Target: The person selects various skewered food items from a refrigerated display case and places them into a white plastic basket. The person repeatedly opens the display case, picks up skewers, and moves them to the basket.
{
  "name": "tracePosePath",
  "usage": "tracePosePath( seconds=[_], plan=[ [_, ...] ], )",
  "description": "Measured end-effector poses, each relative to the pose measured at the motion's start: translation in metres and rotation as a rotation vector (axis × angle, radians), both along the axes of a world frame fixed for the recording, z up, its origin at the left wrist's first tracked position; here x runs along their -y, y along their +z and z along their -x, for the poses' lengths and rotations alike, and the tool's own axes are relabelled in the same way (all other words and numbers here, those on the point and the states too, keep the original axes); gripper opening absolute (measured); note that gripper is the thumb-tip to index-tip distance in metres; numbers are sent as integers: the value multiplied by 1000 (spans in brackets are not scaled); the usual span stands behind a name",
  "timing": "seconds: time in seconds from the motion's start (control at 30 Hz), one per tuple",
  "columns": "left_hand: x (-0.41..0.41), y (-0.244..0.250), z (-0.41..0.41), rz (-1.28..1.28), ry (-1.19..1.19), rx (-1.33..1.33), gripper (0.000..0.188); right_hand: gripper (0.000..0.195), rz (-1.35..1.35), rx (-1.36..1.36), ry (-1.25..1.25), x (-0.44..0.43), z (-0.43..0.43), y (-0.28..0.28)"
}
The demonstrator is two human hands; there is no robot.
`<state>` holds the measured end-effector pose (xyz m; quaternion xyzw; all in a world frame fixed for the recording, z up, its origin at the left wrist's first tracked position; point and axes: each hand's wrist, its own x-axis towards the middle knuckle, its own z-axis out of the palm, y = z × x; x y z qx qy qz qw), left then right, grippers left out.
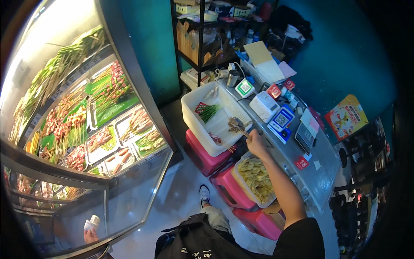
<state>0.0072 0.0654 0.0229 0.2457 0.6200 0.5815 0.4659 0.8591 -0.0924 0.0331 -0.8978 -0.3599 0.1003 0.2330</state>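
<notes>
My right hand [254, 142] grips the thin sticks of several skewers [237, 124] of greyish-brown food over a white plastic basin [190, 113]. In the basin lie a bundle of green vegetable skewers [210, 112], a red tag [200, 107] and reddish meat skewers [215, 138] with sticks towards the near side. At the lower left, my left hand [91, 235] holds a small white and cream object [92, 222] of unclear kind; it shows behind the glass door's lower frame. A lit display case [134, 64] of skewers and trays stands on the left, its glass door [139, 187] standing out from it.
Pink stools [207, 160] support the basin and a tub of pale yellow slices [254, 178]. The metal counter [310, 162] on the right bears payment-code stands [281, 119], a white device [264, 106], number tags and a tablet-like device [304, 137]. A black shelf rack [201, 42] stands behind.
</notes>
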Motion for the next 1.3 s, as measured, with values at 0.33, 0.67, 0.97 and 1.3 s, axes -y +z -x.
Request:
tracePosePath(
  seconds=[0.33, 0.67, 0.97, 1.3],
  plan=[
    [31, -3, 49, 124, -261, -1195, 31, 16, 254, -811, -96, -77, -35, -51],
    [61, 22, -18, 162, 372, -403, 24, 20, 295, -1137, -292, -79, -35, -54],
    [118, -23, -65, 327, 536, -296, 19, 26, 374, -814, -110, -54, -76, -83],
    [213, -128, -197, 839, -169, -564, 25, 22, 174, -994, -170, -53, -67, -64]
  ],
)
